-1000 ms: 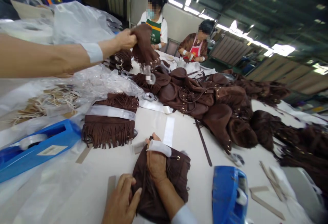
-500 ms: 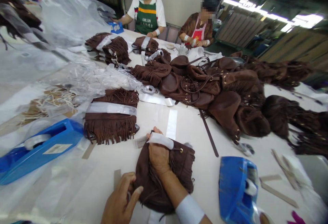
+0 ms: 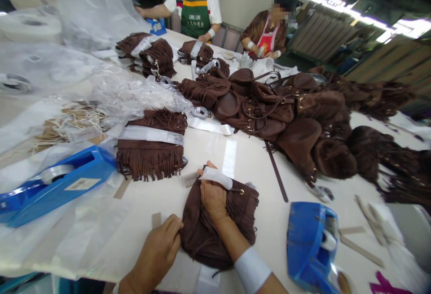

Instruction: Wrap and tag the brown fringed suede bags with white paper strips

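Pinching the brown bag (image 3: 198, 238) left of the scuffed blue dispenser (image 3: 303, 240), our left hand (image 3: 156, 249) should tension it evenly; our right hand (image 3: 214, 199) lies over it, grip unclear.

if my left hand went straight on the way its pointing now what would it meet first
The dark brown fringed bag. Your left hand points at the bag's side, and its fingers seem to pinch the edge, though exact contact is hard to tell.
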A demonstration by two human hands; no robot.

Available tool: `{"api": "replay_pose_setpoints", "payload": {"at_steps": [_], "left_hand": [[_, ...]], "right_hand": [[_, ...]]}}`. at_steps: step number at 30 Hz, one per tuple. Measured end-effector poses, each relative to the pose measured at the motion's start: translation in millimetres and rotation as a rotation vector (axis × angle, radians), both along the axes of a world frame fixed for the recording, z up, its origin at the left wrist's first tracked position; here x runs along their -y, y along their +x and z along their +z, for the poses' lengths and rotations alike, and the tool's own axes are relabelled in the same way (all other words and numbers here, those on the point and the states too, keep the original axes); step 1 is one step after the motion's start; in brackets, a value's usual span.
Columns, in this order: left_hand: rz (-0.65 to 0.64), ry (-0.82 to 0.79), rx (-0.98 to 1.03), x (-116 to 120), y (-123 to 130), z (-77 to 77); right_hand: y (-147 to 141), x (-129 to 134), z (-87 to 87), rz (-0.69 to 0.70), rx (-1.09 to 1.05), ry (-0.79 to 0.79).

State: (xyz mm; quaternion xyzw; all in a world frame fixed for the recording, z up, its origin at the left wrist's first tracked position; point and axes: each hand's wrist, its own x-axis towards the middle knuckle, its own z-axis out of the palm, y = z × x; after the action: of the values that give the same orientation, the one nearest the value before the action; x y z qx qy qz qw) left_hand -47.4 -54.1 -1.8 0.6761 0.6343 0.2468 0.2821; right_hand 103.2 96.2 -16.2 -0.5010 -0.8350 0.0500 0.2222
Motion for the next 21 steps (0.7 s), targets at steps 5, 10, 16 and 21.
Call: {"api": "replay_pose_setpoints", "payload": {"at_steps": [5,10,16,21], "left_hand": [[0.187,-0.011,0.072,23.3,-2.2,-1.8],[0.253,-0.094,0.054,26.3,-3.3,-7.9],[0.015,0.210,-0.071,16.3,-10.6,-8.2],[0.014,0.367,-0.070,20.5,-9.2,-13.1]], "right_hand": [[0.2,1.6,-1.8,-0.018,0.041,-0.022],[-2.2,1.3,-0.4,-0.029,0.052,0.018],[-3.1,2.2,5.1,-0.004,0.052,0.049],[-2.8,3.4,3.8,-0.007,0.033,0.075]]}}
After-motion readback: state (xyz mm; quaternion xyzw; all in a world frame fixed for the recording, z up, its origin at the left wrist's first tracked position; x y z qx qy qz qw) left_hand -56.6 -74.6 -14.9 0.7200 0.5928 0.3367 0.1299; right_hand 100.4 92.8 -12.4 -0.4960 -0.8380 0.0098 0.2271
